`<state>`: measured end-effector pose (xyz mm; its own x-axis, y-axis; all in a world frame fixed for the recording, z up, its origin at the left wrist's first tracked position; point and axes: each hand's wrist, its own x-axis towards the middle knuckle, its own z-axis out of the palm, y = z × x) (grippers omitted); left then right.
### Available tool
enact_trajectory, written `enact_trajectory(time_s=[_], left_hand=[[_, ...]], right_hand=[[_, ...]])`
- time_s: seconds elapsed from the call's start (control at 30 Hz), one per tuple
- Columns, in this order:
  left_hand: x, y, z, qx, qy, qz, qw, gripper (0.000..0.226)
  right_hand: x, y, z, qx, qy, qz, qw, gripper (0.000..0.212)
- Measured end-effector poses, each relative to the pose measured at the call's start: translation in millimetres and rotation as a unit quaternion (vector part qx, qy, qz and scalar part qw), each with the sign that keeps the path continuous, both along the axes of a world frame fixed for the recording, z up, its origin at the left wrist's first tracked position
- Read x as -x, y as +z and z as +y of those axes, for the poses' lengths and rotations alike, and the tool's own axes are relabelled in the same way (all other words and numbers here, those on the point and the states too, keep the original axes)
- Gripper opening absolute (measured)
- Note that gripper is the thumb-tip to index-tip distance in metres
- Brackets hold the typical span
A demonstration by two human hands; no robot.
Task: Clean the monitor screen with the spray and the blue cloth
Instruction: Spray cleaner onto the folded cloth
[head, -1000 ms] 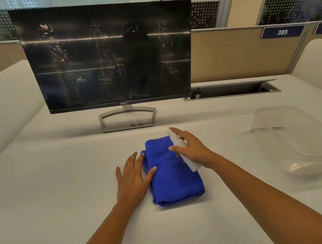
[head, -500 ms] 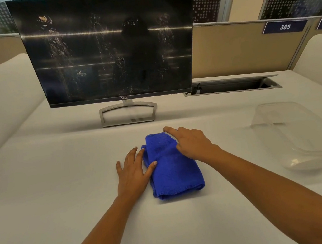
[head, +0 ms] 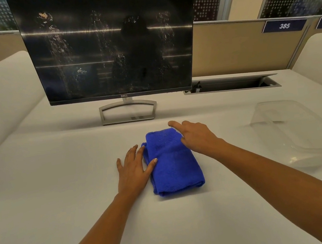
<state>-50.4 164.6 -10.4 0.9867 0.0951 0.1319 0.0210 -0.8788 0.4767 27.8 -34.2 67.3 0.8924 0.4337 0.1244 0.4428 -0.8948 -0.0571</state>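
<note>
Screen (head: pixel 111 47) wet with spray, my left hand (head: pixel 133 169) lies flat, holding nothing, beside the blue cloth (head: pixel 173 164); my right hand (head: pixel 196 138) rests open on it, grasping nothing. Next: lift and wipe.

An open-plan office, by the look of it. A white worktop (head: pixel 44 195) carrying a Dell monitor (head: pixel 111 47) on a silver stand, with a recessed cable tray (head: pixel 232 85) at the back edge. Tan partition panels (head: pixel 238 48) behind, tagged with a numbered plate reading 385 (head: pixel 284 26). Beyond those, glass walls with dotted frosting (head: pixel 299 1).
</note>
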Motion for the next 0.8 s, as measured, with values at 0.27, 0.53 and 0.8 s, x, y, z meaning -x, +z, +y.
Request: enact_trajectory(time_s=[0.27, 0.53, 0.8], left_hand=[[1.5, 2.5, -0.6, 0.005, -0.007, 0.000, 1.000, 0.069], [7.7, 6.5, -0.6, -0.002, 0.007, -0.014, 1.000, 0.059], [21.3, 9.1, 0.5, -0.029, 0.016, 0.001, 0.999, 0.059]], right_hand=[[20.9, 2.0, -22.1, -0.005, 0.006, 0.016, 1.000, 0.046], [51.1, 6.9, -23.3, -0.011, 0.027, 0.025, 0.999, 0.045], [79.5, 6.3, -23.9, -0.058, 0.041, 0.015, 0.997, 0.046]])
